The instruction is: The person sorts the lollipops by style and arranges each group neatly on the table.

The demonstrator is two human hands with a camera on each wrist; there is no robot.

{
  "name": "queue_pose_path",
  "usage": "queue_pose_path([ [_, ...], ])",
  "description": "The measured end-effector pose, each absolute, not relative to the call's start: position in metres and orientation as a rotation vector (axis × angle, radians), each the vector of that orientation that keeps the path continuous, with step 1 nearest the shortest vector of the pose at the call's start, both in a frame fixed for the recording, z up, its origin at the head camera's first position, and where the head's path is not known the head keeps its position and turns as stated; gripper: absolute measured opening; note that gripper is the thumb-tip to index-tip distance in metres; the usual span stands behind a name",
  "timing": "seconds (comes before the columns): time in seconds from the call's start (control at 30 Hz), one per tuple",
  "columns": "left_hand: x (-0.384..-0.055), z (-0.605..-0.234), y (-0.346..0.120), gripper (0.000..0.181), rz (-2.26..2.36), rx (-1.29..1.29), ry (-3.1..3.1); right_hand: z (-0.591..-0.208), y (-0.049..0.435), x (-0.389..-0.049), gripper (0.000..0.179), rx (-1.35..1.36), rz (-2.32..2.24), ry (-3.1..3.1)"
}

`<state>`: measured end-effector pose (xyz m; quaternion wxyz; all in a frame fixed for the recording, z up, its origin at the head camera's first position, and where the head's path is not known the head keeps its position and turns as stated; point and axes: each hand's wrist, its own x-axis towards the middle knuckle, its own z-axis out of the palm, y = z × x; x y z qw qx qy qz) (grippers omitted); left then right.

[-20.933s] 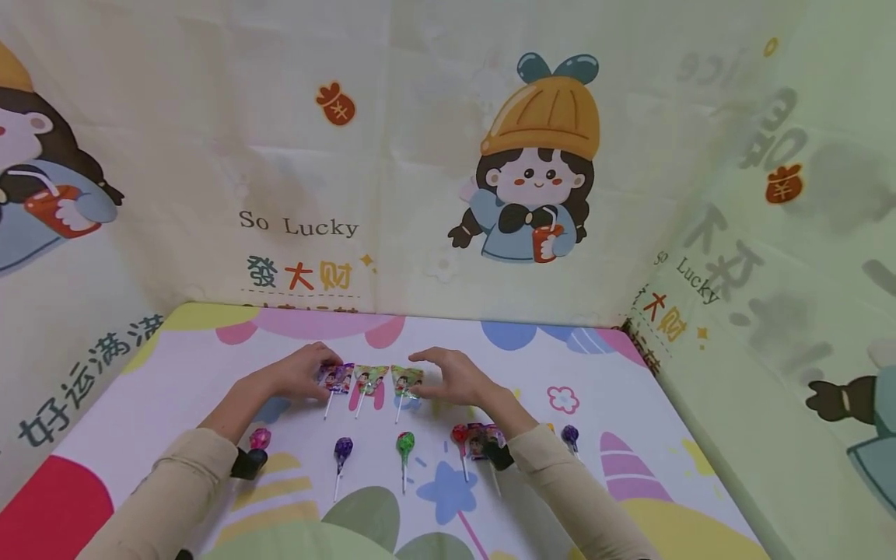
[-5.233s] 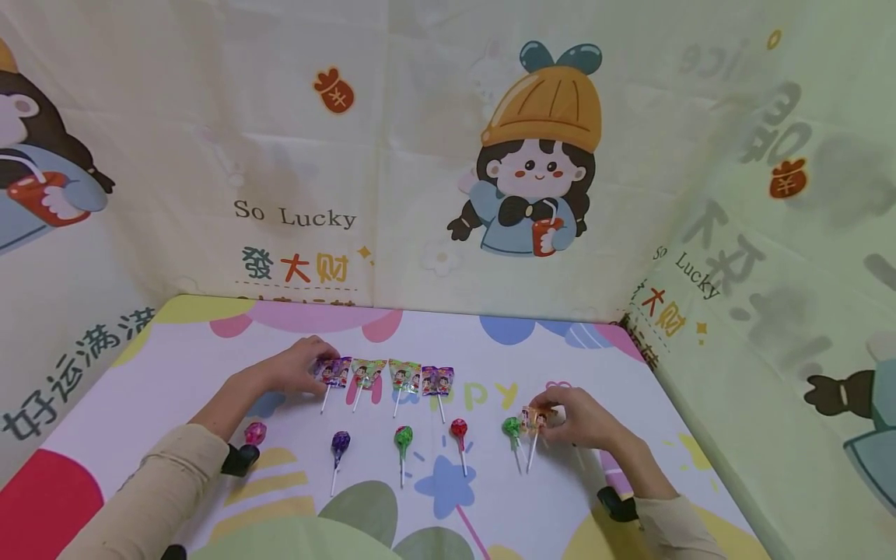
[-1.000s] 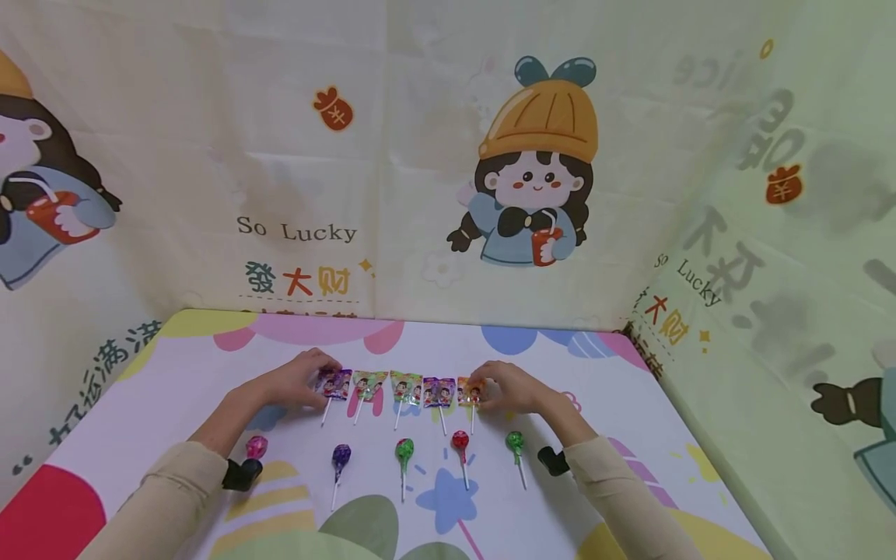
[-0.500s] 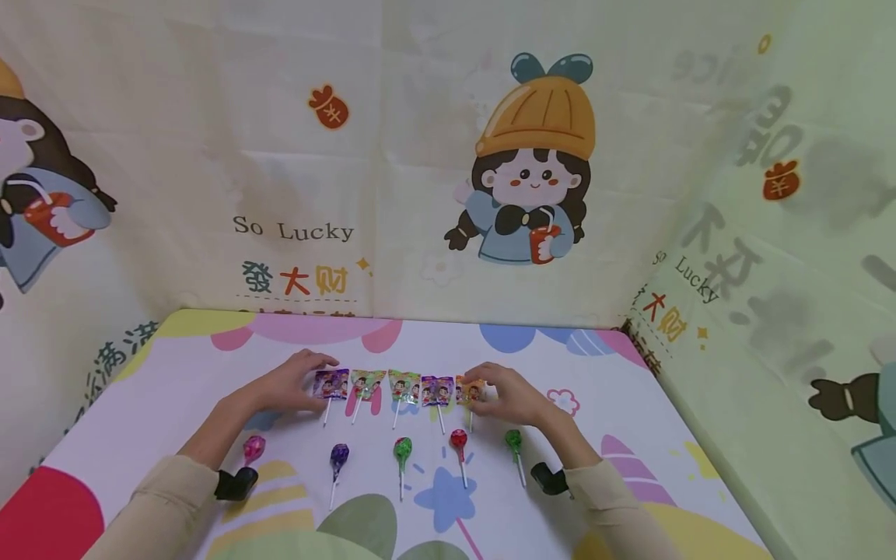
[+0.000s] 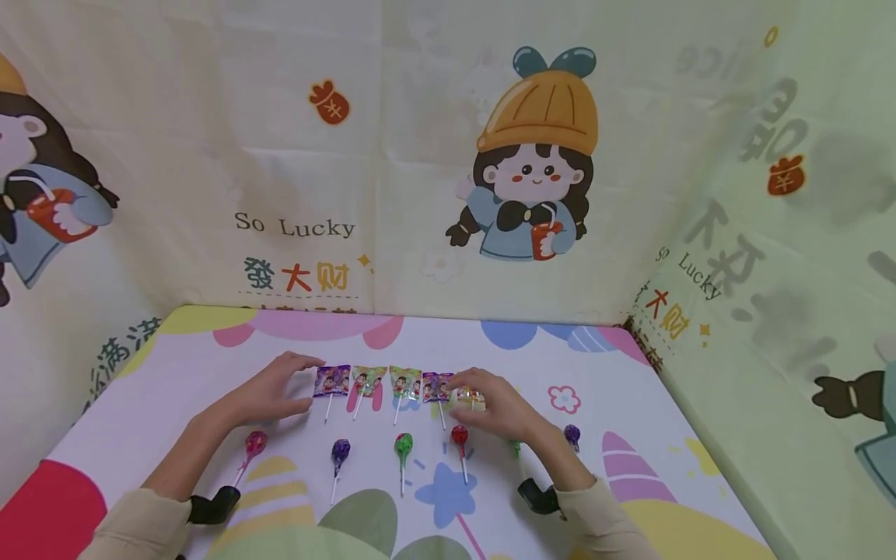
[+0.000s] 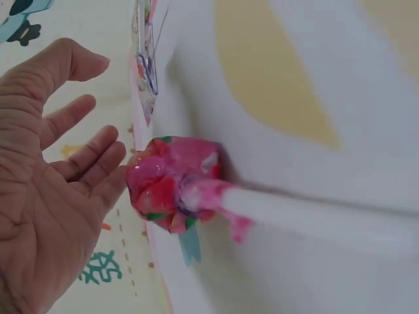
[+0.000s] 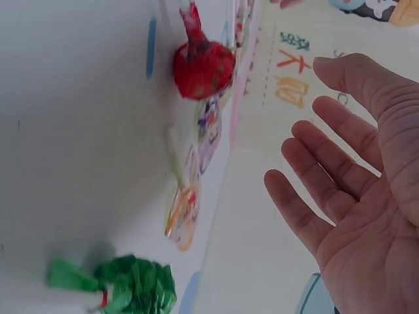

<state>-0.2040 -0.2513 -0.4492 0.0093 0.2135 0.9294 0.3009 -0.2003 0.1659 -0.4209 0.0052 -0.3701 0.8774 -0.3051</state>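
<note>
Flat-wrapped lollipops form a row across the table: a purple one (image 5: 332,381), a yellow-green one (image 5: 369,381), a green one (image 5: 405,383), another purple one (image 5: 437,385) and an orange one (image 5: 471,399). My left hand (image 5: 269,395) is just left of the row, fingers spread and holding nothing. Over the row's right end is my right hand (image 5: 498,406), which partly hides the orange lollipop in the head view. The right wrist view shows that hand's fingers loosely bent, with nothing in them.
Nearer me lies a second row of round lollipops: pink (image 5: 256,443), purple (image 5: 341,449), green (image 5: 403,445), red (image 5: 460,435), a green one mostly behind the right forearm, and dark purple (image 5: 572,434). A printed cloth wall (image 5: 413,179) rises behind the table.
Since 20.9 s ago, a purple and an orange flat lollipop have joined the row's right end. Over the last second, both hands released the end lollipops; the left drew back leftward.
</note>
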Motion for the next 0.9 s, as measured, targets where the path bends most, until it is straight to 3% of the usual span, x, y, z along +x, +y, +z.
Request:
queue_pose_path([
  [0.9,-0.133,-0.443,-0.265,0.057,1.028,0.540,2.932,-0.427,0.099,-0.174,0.036,-1.300,-0.980,2.596],
])
